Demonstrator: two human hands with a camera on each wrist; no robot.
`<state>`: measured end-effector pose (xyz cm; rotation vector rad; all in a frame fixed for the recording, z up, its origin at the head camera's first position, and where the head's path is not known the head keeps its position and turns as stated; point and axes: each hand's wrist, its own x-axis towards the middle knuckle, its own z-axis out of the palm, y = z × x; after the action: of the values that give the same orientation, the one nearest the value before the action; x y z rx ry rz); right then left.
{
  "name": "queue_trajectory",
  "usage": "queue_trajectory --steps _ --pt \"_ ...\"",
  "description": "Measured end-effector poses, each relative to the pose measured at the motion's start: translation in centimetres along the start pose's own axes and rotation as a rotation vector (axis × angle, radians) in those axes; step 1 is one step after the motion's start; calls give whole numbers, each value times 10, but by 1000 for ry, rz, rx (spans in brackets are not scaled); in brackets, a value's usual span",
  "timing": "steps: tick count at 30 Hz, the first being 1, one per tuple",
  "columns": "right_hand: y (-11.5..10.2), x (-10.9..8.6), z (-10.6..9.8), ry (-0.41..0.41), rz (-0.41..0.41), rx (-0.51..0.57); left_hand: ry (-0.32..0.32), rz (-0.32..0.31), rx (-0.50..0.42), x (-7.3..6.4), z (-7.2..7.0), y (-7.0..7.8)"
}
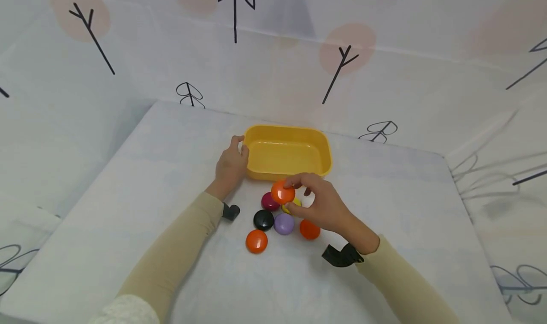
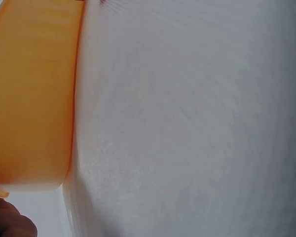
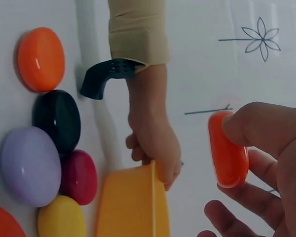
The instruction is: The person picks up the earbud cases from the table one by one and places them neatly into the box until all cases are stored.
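Note:
My right hand [image 1: 325, 203] pinches a glossy orange disc [image 1: 282, 192] between thumb and fingers, raised near the front wall of a yellow tray [image 1: 288, 155]. In the right wrist view this orange disc [image 3: 229, 155] stands on edge, its side rounded and thick. At the tray's left end, my left hand [image 1: 232, 166] grips the rim. Below the held disc lie a dark red disc [image 1: 268, 202] and a yellow disc [image 1: 297, 202], both partly hidden. Closer to me are a black disc [image 1: 263, 220], a purple disc [image 1: 284, 224] and two more orange discs, left [image 1: 256, 241] and right [image 1: 309, 229].
A pale cloth covers the table [image 1: 192, 276]. Behind the tray rises a white backdrop [image 1: 273, 77] printed with plant drawings. Dark bands [image 1: 342, 256] stick out at both wrists. Only the tray's outer side [image 2: 34, 98] and the cloth fill most of the left wrist view.

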<state>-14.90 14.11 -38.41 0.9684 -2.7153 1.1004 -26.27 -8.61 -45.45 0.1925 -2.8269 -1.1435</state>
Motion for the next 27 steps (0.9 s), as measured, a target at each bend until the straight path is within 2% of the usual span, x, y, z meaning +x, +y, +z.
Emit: queue_trajectory --steps 7,17,23,27 --pt "2 -15 11 -111 -71 -43 -3 -10 7 1 -1 2" --pt "13 -31 27 -268 -240 -123 -15 -32 15 1 2 -1" --pt "16 -34 35 -370 -254 -177 7 -2 18 -1 4 -2" --pt "19 -33 39 -400 -271 -198 22 17 18 0 2 -1"
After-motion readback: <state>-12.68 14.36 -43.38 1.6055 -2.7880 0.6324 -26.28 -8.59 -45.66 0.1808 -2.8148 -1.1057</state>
